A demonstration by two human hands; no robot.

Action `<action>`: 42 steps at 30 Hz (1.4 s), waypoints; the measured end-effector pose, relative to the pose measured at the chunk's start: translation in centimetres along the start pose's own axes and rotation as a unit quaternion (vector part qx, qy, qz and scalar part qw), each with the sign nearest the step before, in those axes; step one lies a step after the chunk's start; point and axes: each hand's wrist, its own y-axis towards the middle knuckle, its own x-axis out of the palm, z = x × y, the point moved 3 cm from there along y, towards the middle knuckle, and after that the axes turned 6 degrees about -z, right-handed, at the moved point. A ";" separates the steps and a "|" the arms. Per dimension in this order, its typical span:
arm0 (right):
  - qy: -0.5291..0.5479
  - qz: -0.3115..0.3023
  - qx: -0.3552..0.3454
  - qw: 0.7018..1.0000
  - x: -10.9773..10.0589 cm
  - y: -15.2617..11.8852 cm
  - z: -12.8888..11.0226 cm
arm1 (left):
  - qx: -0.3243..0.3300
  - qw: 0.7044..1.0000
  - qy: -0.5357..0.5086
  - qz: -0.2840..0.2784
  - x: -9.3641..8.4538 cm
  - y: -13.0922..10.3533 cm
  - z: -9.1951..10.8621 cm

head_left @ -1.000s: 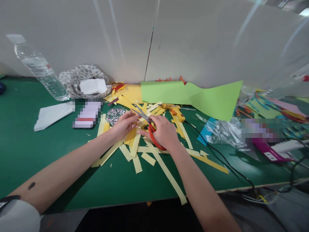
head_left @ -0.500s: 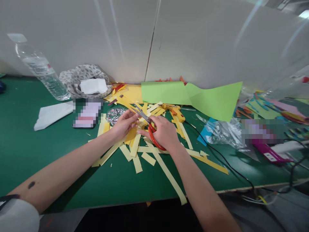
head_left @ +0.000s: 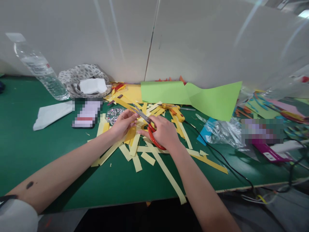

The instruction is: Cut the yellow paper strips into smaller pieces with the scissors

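Observation:
In my right hand (head_left: pixel 165 130) is a pair of scissors (head_left: pixel 151 132) with red handles, its fingers wrapped round them. The metal blades point up and left, slightly apart, over a heap of yellow paper strips (head_left: pixel 135 145). Close beside the blades is my left hand (head_left: pixel 124 124), its fingers pinched together. What they hold, if anything, is too small to make out. A darker yellow strip (head_left: pixel 124 103) reaches toward the blade tips. Behind the left hand sits a round clear dish of small shiny pieces (head_left: pixel 113 115).
A yellow glue gun (head_left: pixel 177 113) with a black cord lies right of the heap. Green paper (head_left: pixel 166 92) leans against the wall. A phone (head_left: pixel 87 113), a water bottle (head_left: pixel 42 69) and a cloth pouch (head_left: pixel 70 79) are at left; crumpled clear plastic (head_left: pixel 224 133) lies at right.
Both hands and the scissors stay nearly in place. The darker yellow strip near the blade tips has shifted slightly. The whole view has moved a little.

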 end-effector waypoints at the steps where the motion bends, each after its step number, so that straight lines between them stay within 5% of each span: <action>1: -0.001 -0.001 0.000 1.000 0.0 0.0 0.0 | -0.001 1.000 -0.002 0.001 0.0 0.0 0.0; 33: 0.022 0.020 -0.010 1.000 -0.4 0.0 0.1 | -0.008 0.999 -0.010 -0.034 -0.1 0.0 0.0; 42: 0.020 0.025 0.000 0.999 -0.3 0.1 0.4 | -0.015 1.000 -0.026 0.002 -0.1 0.0 0.2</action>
